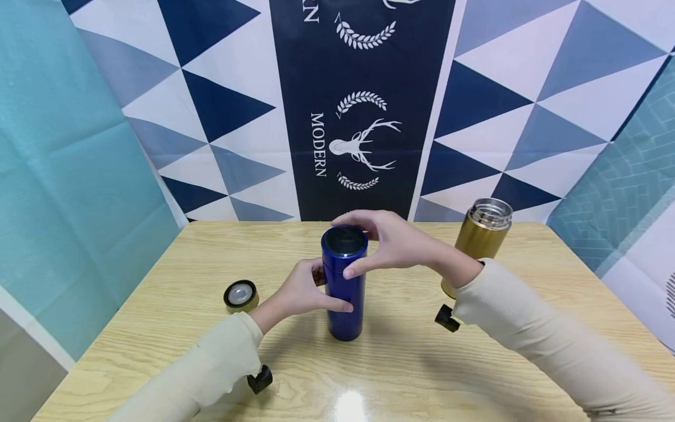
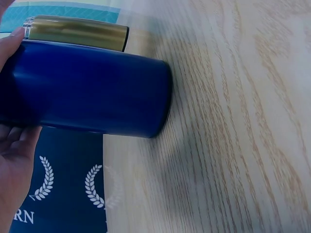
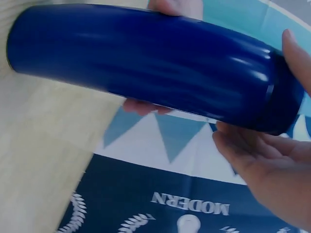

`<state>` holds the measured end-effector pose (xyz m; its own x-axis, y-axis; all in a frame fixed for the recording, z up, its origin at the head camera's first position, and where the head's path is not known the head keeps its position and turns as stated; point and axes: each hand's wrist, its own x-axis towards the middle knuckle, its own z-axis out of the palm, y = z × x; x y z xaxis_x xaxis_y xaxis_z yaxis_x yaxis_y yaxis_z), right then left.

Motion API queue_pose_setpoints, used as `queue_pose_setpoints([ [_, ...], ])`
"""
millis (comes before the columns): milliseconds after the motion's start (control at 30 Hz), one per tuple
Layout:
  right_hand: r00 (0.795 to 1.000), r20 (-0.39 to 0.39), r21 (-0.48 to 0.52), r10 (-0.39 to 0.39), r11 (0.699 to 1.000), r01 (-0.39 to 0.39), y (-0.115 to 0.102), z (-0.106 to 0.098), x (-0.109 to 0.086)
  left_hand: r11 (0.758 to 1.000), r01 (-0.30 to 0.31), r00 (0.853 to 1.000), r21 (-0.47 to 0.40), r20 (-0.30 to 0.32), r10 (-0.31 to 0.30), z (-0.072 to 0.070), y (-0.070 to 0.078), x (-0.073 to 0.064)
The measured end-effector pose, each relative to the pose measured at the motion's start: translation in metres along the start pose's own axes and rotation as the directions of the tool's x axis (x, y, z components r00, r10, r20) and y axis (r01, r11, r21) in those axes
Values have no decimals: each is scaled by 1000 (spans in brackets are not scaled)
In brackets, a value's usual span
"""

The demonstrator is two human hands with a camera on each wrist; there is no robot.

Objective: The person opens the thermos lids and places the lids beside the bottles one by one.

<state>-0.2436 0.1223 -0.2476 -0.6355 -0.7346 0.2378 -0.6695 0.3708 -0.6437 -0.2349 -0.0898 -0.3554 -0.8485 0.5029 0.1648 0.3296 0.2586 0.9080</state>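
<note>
A blue thermos (image 1: 345,287) with a dark, glossy top stands upright near the middle of the table. Around its body curls my left hand (image 1: 303,290), thumb across the front. My right hand (image 1: 392,241) grips the lid end from the right, with the thumb on the near side and fingers behind. In the right wrist view a thin seam separates the blue lid (image 3: 286,97) from the body. The left wrist view shows the thermos's lower end (image 2: 146,97) close to the wood; whether it touches cannot be told.
A gold thermos (image 1: 482,234) without a lid stands at the right behind my right forearm. Left of the blue thermos, a gold lid (image 1: 241,295) lies with its inner side up. The wooden table (image 1: 401,369) meets a patterned cloth (image 1: 364,193) at the back.
</note>
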Motion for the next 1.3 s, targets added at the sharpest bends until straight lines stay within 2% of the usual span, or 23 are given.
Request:
queue_pose_setpoints([
  [133, 997, -34, -154, 69, 985, -74, -21, -7, 2, 1000, 17, 1000, -5, -6, -17, 0, 1, 0],
  [233, 992, -46, -279, 117, 952, -125, -39, -9, 5, 1000, 17, 1000, -8, -3, -17, -1, 1, 0],
  [333, 985, -23, -380, 168, 910, -164, -54, -11, 10, 1000, 16, 1000, -2, 1, -16, -2, 0, 0],
  [433, 973, 27, -438, 231, 877, -196, -64, -13, 19, 1000, 24, 1000, -2, 0, -24, -3, 0, -1],
  [633, 949, 113, -480, 295, 853, -207, -71, -16, 28, 999, 30, 999, -23, 19, -30, -2, 0, -3],
  [800, 943, 171, -524, 286, 837, -159, -75, -19, 28, 1000, 21, 999, -20, 36, -20, -1, 0, -2],
  [967, 945, 198, -555, 259, 825, -110, -78, -20, 27, 1000, 11, 998, -9, 60, -10, -1, 3, -1],
  [1300, 956, 221, -549, 196, 834, -44, -78, -18, 26, 1000, 5, 997, -11, 75, -4, -3, 4, -3],
])
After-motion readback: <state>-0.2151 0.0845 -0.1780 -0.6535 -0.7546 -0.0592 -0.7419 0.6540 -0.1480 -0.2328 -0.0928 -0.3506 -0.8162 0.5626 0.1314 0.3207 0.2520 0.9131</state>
